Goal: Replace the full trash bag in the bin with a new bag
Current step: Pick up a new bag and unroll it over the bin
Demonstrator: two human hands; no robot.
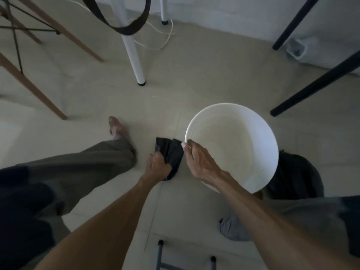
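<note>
A round white bin [239, 133] stands on the tiled floor right of centre, with no bag showing inside it. My right hand [198, 158] pinches its near-left rim. Just left of the bin, my left hand [157, 166] grips a folded black trash bag [171, 151], bunched and partly hidden under my fingers. A dark filled bag [296, 176] sits on the floor behind the bin's right side, mostly hidden by the bin.
A white table leg [134, 53] and a white cable [163, 41] lie ahead. Wooden chair legs [39, 88] stand at left, black legs [315, 82] at right. My bare foot [116, 126] and trousered leg are at left. A grey cloth [231, 228] lies near me.
</note>
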